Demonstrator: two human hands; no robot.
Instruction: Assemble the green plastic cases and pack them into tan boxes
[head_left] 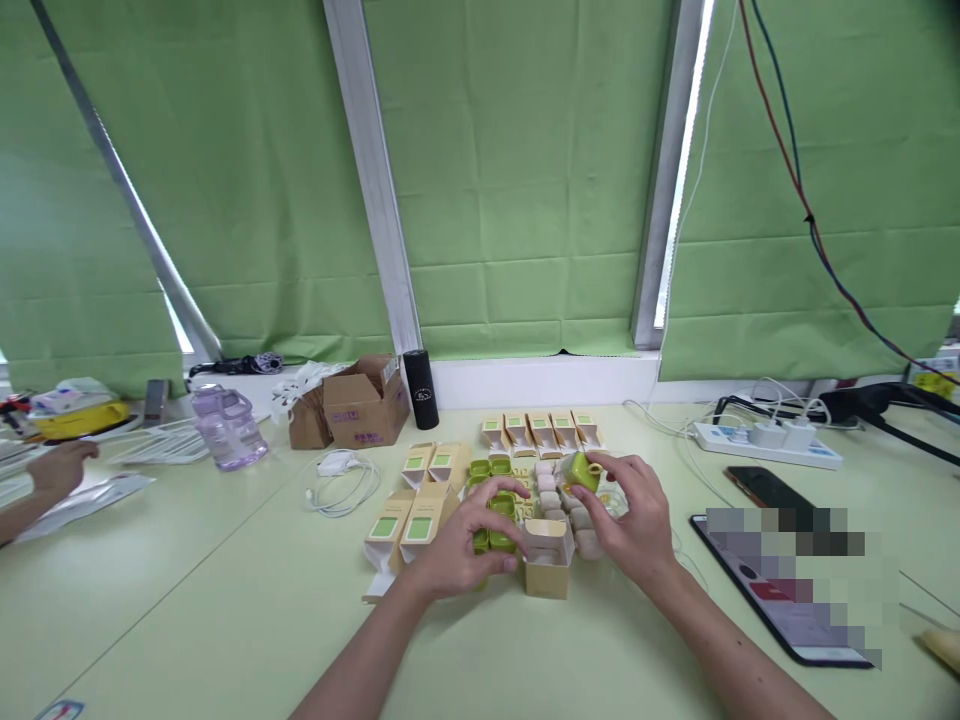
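Observation:
My right hand (628, 520) pinches a small green cube-shaped item (581, 470) between thumb and fingers, just above a cluster of pale pink blocks (550, 492). My left hand (459, 545) curls over several green cube items (499, 505) lying on the table, fingers bent and touching them. Between both hands stands an open tan carton (547, 565) with its flaps up. Closed tan boxes with green labels (409, 525) lie to the left. A row of open tan cartons (540, 432) stands behind.
A brown cardboard box (366, 405), a black cylinder (421, 388), a purple water bottle (226, 428) and a white cable (341, 480) sit at the back left. A tablet (780, 590), phone (765, 487) and power strip (765, 442) lie right. Another person's hand (56, 468) rests far left.

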